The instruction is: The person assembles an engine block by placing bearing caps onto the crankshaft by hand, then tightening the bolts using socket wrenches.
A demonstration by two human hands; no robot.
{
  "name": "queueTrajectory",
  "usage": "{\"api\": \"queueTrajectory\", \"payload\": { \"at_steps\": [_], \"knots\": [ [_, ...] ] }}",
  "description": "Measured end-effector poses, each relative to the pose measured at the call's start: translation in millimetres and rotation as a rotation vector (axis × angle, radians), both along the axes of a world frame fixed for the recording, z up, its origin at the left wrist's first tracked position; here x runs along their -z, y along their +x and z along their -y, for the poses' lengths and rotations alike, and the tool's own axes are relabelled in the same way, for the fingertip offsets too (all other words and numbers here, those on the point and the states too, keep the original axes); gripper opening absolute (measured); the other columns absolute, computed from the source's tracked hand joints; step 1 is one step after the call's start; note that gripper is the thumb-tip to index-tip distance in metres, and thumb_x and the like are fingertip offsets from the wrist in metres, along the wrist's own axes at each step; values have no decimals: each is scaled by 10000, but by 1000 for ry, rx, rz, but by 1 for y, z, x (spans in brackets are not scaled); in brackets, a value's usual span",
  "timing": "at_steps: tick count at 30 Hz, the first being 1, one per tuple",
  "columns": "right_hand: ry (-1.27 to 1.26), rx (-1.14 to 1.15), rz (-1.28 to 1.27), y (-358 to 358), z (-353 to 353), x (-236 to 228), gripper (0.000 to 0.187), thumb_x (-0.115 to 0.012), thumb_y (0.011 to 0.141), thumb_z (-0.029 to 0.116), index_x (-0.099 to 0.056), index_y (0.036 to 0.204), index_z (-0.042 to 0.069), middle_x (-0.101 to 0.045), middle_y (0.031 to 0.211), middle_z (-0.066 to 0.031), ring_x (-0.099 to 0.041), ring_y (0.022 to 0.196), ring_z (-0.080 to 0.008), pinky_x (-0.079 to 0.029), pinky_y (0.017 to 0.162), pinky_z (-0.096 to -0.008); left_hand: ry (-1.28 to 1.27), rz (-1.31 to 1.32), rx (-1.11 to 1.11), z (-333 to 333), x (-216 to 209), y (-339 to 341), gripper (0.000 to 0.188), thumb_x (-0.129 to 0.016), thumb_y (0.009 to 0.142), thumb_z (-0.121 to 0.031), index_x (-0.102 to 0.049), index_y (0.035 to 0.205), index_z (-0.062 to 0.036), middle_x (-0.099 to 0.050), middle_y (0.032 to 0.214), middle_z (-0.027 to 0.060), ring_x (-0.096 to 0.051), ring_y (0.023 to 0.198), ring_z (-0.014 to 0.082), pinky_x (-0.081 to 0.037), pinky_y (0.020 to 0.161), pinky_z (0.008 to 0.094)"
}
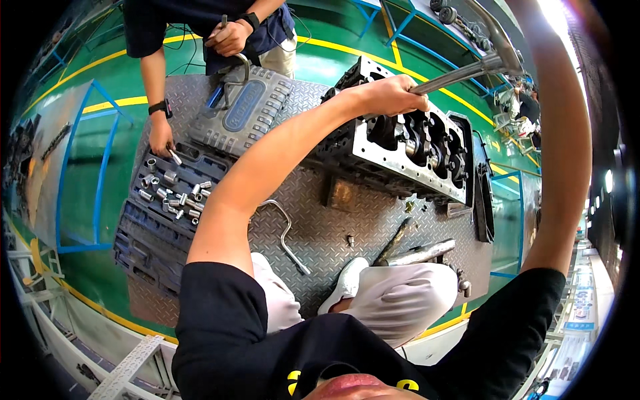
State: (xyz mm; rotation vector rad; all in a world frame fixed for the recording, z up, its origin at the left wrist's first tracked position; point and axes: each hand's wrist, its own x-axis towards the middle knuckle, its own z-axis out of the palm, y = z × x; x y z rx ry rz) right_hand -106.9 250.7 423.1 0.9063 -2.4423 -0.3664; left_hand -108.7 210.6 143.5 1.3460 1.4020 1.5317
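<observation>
1. Gripping the bar (453, 77), our left hand (397, 95) has its fingers wrapped round one end, above the block (403, 165). Our right arm rises to the right of the block; its hand is out of view, so we cannot tell its state.
2. We judge a slip the main risk: a loosened grip could drop the bar onto the crankshaft (413, 142) exposed in the block, and nick it.
3. We cannot tell whether the bar touches the block; a sudden lurch could pinch our fingers against its edge.
4. Nearer us than the block, a bent rod (294, 257) and a tube (423, 253) lie loose; our shoe (347, 285) between them could catch on either.
5. Left of the block, the open case (143, 235) holds a jumble of sockets (183, 200); a knock could scatter them. A co-worker's hand (161, 139) there pinches a silver piece (175, 157).
6. Between that case and the block's far end, a grey shell (267, 100) lies outer face up, hiding whatever is inside.
</observation>
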Motion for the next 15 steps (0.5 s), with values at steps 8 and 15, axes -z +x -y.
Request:
{"api": "queueTrajectory", "payload": {
  "at_steps": [8,15],
  "knots": [
    [33,779,367,80,-228,17,465,-540,982,228,-502,1416,64,-581,1345,-183,-605,1161,-292,-458,1033,-394,-21,44,60,-1,10,-11,372,-624,946,-316,-500,663,-108,-408,540,-49,-387,441,68,-303,423,265],
    [-446,971,540,322,-131,35,555,-560,981,200,-394,1486,41,-628,1204,-189,-641,1044,-279,-483,961,-420,-1,-126,33,-15,24,-13,350,-645,917,-347,-577,730,-58,-446,568,-44,-412,499,82,-330,480,305]
  ]
}}
